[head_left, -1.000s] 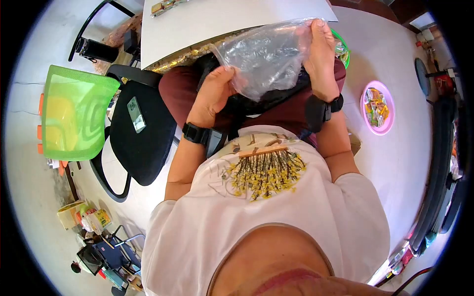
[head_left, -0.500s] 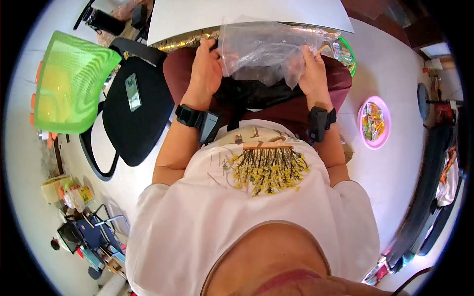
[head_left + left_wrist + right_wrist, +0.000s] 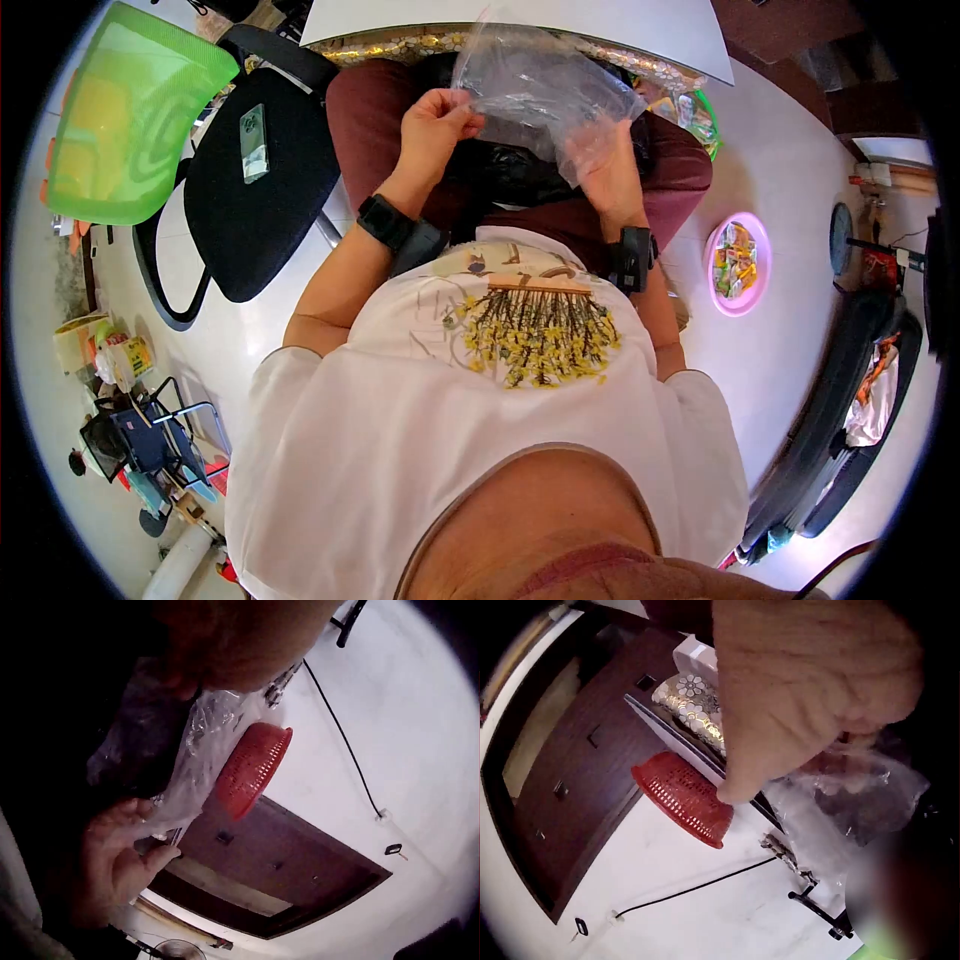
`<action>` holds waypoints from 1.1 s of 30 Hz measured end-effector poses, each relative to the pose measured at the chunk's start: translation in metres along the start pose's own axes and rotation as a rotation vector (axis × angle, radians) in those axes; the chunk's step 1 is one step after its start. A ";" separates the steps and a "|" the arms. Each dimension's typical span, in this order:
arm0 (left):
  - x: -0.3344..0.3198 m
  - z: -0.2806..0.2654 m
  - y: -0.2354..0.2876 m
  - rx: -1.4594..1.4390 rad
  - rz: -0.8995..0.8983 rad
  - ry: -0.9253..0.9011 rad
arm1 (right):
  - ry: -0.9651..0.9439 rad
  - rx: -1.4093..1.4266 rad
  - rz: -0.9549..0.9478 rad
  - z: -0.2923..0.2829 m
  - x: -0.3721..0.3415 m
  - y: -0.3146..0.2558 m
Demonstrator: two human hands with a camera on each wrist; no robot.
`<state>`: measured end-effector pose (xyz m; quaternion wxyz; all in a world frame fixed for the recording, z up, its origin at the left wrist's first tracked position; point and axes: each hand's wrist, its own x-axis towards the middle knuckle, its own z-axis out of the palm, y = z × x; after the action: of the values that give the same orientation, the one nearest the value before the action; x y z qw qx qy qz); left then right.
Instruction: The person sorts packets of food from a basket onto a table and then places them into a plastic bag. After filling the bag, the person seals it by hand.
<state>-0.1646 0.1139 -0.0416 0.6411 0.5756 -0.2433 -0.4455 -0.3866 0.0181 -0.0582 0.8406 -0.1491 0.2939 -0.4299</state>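
A clear plastic bag [image 3: 540, 85] spreads between my two hands above the lap. At its left edge my left hand [image 3: 438, 130] pinches the film between thumb and fingers. Thin film lies over the fingers of my right hand [image 3: 610, 178], which are spread at the bag's right side. In the right wrist view the right thumb [image 3: 739, 784] stands well apart from the fingers, which show through the film. Crumpled black plastic [image 3: 510, 175] covers the lap below the bag.
Ahead stands a white table [image 3: 400, 18] with gold patterned material under its edge. A green basket [image 3: 713, 120] and a pink basin [image 3: 712, 270], both with small packets, are on the right. A phone [image 3: 253, 145] lies on the black chair seat [image 3: 240, 225]. Wrist views show a red basket [image 3: 682, 796].
The right hand has gone from gripping the bag's edge to lying spread under the film. My left hand, looser half a second ago, now pinches the left edge. The head view has shifted.
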 end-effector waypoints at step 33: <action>0.013 -0.015 0.058 -0.093 -0.153 -0.262 | -0.046 -0.743 -0.582 0.023 -0.003 -0.044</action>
<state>-0.1289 0.1070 0.0078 0.5941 0.4990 -0.2595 -0.5750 -0.4020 -0.0055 -0.0172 0.5812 -0.5255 0.3549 -0.5100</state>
